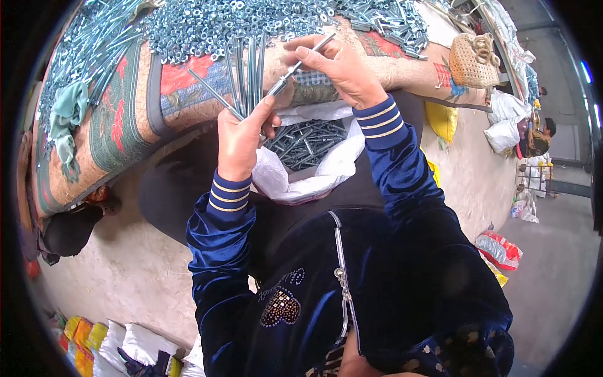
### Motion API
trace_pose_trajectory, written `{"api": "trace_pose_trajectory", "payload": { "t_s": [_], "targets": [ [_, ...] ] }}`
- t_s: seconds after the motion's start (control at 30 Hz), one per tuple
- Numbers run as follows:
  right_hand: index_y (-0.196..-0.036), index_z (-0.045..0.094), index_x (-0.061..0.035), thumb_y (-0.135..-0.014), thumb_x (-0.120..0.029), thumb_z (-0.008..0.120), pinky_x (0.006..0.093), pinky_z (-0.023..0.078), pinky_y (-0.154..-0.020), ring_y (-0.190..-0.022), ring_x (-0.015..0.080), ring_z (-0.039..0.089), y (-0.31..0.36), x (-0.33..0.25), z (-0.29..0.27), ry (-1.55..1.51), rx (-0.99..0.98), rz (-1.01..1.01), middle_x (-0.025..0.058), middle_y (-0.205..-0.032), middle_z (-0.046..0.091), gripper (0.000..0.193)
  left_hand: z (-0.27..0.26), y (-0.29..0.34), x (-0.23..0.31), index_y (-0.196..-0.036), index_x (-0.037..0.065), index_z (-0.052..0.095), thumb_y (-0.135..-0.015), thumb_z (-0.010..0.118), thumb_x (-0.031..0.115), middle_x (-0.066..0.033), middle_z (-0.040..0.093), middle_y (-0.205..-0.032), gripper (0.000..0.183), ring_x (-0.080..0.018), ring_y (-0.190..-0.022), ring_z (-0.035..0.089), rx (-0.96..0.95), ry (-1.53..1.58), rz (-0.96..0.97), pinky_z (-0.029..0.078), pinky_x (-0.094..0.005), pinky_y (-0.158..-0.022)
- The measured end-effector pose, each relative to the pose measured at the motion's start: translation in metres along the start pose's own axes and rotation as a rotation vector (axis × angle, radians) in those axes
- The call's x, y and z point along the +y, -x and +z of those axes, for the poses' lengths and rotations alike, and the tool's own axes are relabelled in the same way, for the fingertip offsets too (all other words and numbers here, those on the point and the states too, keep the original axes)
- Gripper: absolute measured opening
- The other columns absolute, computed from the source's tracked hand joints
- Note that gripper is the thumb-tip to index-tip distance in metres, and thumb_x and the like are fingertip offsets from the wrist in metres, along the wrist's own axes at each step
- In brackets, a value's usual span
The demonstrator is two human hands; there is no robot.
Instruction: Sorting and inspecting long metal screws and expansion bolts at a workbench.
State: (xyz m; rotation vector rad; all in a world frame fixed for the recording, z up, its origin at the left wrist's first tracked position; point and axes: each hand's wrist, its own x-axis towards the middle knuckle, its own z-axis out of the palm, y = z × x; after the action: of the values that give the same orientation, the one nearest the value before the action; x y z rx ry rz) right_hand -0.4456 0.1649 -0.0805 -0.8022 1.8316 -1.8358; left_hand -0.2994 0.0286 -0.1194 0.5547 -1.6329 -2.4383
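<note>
Both hands are closed on one slim metal anchor bolt (288, 75), tilted up to the right, with a thicker sleeve along its lower part. My left hand (237, 144) grips its lower end between thumb and fingers. Higher up, my right hand (348, 72) pinches the shaft, whose tip sticks out past the fingers. Several plain metal rods (251, 72) fan out from my left hand over the table edge; their lower ends are hidden by it. Below the hands, a white sack (326, 182) gapes between my legs, with many dark metal bolts (304, 144) inside.
The table (182, 103) has a patterned, padded cover. Nuts (207, 28) are heaped along it, long rods (107, 44) lie left, and short metal sleeves (396, 25) right. A green cloth (68, 119) and a woven basket (474, 60) sit near its edge. Another person (540, 138) is far right.
</note>
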Motion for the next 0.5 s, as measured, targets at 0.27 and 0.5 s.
{"api": "trace_pose_trajectory", "payload": {
  "t_s": [0.27,0.5],
  "targets": [
    [-0.091,0.067,-0.0005,-0.088,-0.031,0.064,0.0208,0.041,-0.056,-0.058,0.0060,0.053,-0.005,0.002,0.000,0.182,0.034,-0.072,-0.0008,-0.062,0.059,0.031,0.003,0.001,0.006,-0.087,0.001,0.062,-0.087,0.064,0.011,-0.0035,0.061,-0.065,0.011,-0.0077,-0.055,0.056,0.039,0.026,0.159,0.042,-0.0197,-0.046],
    [-0.086,0.069,0.0005,-0.087,-0.031,0.065,0.0236,0.045,-0.055,-0.056,0.0085,0.057,-0.007,0.004,0.018,-0.089,0.155,-0.034,0.0024,-0.060,0.061,0.032,-0.003,-0.004,-0.002,-0.086,0.001,0.062,-0.087,0.064,0.012,-0.0032,0.061,-0.064,0.011,-0.0065,-0.052,0.054,0.019,0.007,0.149,0.042,-0.0199,-0.046]
  ]
}}
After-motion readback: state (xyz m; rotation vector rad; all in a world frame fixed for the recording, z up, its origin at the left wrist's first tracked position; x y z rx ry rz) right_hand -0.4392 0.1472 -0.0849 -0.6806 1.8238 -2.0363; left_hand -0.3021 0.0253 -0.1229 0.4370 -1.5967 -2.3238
